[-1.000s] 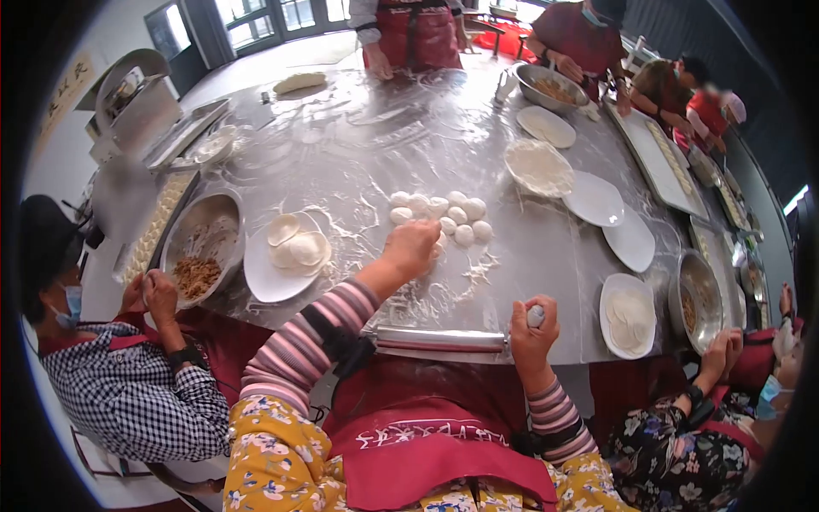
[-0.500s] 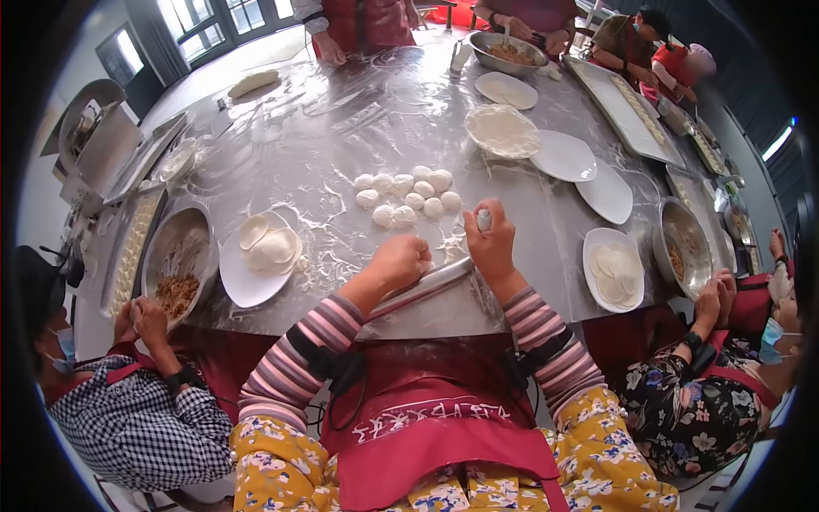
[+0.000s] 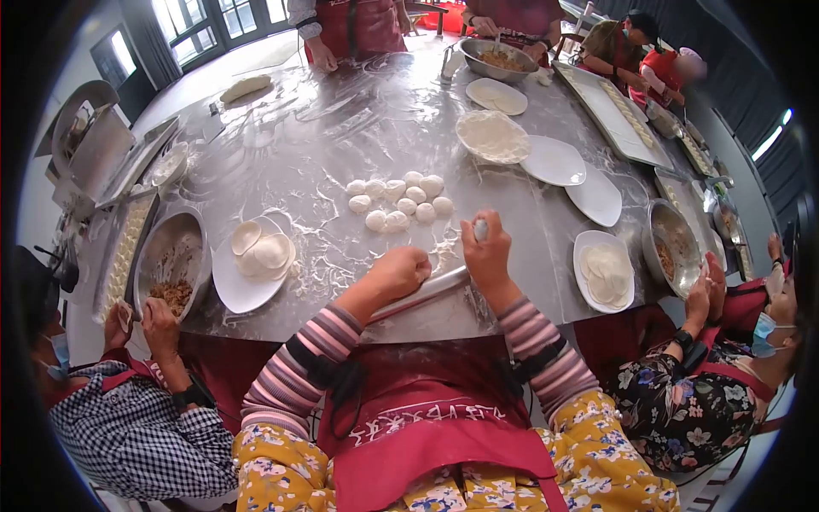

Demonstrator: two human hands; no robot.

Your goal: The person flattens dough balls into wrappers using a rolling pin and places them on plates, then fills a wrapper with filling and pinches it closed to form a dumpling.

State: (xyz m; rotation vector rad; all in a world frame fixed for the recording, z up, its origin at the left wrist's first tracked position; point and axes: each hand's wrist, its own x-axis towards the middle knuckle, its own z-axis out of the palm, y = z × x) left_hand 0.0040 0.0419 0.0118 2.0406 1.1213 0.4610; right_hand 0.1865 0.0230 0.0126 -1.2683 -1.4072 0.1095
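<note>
My left hand [image 3: 399,271] is closed near the front edge of the floury metal table [image 3: 341,119]; what its fingers pinch is too small to make out. My right hand [image 3: 487,252] is wrapped round a pale rolling pin [image 3: 482,229], whose upper end shows above the fist. Under my hands lies a long metal strip [image 3: 426,288] along the table edge. Several white dough balls [image 3: 410,191] sit just beyond my hands, with loose flour around them.
Plates of round wrappers stand left [image 3: 247,292] and right [image 3: 606,269]. Bowls of filling stand further left [image 3: 192,230] and right [image 3: 655,224], each beside a co-worker. Empty white plates [image 3: 553,160] and a long tray [image 3: 610,115] lie back right. More people stand across the table.
The view has shifted slightly. My hands stay close to the table edge with little change in grip. The left co-worker's hands have moved apart, and the right co-worker's hands have risen slightly.
</note>
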